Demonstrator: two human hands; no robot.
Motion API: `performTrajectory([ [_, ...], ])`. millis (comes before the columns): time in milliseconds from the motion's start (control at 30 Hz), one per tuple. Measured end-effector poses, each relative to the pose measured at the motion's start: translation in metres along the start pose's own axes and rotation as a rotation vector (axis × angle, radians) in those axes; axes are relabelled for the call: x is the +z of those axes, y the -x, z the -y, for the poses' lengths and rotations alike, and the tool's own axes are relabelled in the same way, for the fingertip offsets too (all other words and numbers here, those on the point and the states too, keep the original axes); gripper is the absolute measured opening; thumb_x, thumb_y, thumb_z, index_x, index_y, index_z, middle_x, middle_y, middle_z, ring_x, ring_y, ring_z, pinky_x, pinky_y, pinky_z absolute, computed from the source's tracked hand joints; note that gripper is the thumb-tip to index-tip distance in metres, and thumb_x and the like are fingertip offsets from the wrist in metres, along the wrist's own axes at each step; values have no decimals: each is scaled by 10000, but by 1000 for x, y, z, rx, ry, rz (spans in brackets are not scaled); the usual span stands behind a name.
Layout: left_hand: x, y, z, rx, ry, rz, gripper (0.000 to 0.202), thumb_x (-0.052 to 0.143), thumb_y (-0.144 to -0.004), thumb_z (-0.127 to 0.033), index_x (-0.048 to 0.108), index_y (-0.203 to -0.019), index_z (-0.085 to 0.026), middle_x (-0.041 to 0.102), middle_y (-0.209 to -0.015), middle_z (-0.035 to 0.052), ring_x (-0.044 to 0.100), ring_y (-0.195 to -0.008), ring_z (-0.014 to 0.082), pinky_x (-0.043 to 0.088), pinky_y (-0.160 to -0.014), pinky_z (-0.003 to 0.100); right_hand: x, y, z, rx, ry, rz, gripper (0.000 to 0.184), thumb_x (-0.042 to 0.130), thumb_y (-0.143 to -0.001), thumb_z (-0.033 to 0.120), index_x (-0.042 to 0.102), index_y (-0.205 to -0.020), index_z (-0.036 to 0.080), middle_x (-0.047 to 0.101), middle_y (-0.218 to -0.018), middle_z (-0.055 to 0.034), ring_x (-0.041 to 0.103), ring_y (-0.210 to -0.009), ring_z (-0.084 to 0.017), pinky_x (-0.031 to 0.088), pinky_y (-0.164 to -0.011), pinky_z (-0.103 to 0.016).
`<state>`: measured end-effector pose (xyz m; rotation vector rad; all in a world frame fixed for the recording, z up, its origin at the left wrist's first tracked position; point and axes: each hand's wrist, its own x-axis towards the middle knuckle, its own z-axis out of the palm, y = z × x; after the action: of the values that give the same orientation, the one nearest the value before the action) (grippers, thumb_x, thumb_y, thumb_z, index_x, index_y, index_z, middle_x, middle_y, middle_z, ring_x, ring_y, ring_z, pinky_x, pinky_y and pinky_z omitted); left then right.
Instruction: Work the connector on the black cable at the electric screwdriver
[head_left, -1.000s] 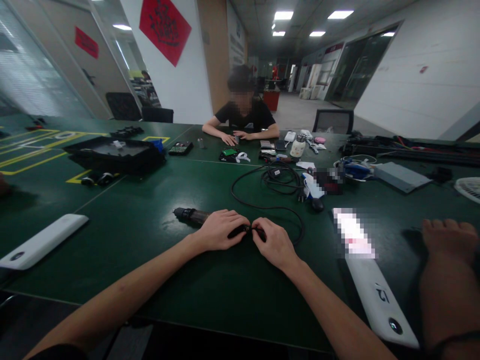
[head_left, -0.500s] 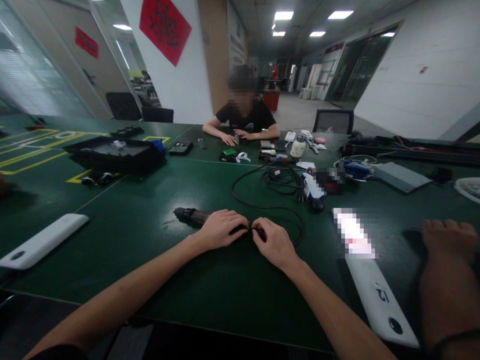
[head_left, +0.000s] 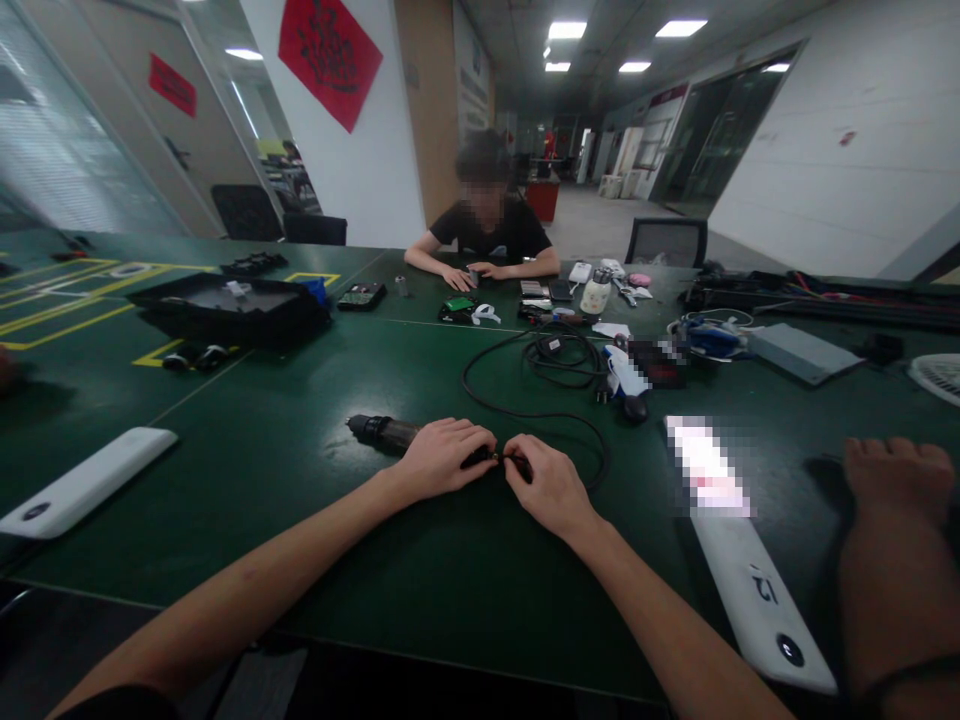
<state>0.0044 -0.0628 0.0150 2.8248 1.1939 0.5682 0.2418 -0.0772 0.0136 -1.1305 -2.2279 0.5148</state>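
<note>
A dark cylindrical tool [head_left: 379,432] lies on the green table [head_left: 300,420], its tip pointing left. My left hand [head_left: 442,458] is closed over the tool's right end, pressing it down. My right hand [head_left: 546,485] pinches the end of a black cable [head_left: 525,412] right beside the left fingers, where cable and tool meet. The cable loops away toward a coil behind.
A white flat panel [head_left: 82,480] lies at the left, another [head_left: 750,580] at the right. Another person's hand [head_left: 896,475] rests at the far right. A person sits across the table among small parts; a black tray [head_left: 225,305] stands at the left.
</note>
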Motion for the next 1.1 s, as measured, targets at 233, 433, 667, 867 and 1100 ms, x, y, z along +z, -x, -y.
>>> performTrajectory([
  [233, -1, 0, 2, 15, 1, 8, 204, 562, -1031, -403, 634, -1151, -255, 736, -1089, 24, 701, -984, 197, 503, -870, 342, -1, 0, 0, -5, 5, 18, 83, 582, -1002, 209, 622, -1058, 254, 685, -1060, -35, 663, -889, -194, 520, -785, -307],
  [433, -1, 1, 2, 45, 8, 27, 218, 585, -1011, -379, 626, -1201, -278, 732, -1131, 7, 697, -1008, 185, 498, -882, 331, 1, 0, -1, -4, -4, 3, 95, 588, -992, 197, 625, -1059, 254, 688, -1051, -33, 666, -886, -190, 517, -796, -303],
  [667, 2, 0, 2, -9, -9, -5, 250, 577, -1022, -446, 626, -1170, -249, 738, -1076, 19, 701, -976, 208, 494, -863, 357, 2, 0, -2, -2, -1, -5, 79, 592, -984, 203, 626, -1033, 255, 693, -1038, -35, 669, -876, -197, 512, -776, -307],
  [867, 0, 0, 2, 45, 12, 11, 195, 555, -1039, -370, 633, -1198, -289, 732, -1158, -9, 695, -1027, 177, 489, -898, 328, 1, 0, -1, -1, -21, -6, 92, 587, -990, 206, 631, -1054, 256, 696, -1045, -36, 672, -880, -197, 520, -779, -311],
  [1100, 2, 0, 3, 7, 2, -9, 263, 577, -1027, -466, 634, -1171, -253, 740, -1104, 22, 700, -985, 201, 493, -875, 344, 2, 0, -1, -4, -9, -3, 88, 591, -991, 208, 628, -1055, 256, 693, -1053, -37, 671, -892, -199, 521, -786, -311],
])
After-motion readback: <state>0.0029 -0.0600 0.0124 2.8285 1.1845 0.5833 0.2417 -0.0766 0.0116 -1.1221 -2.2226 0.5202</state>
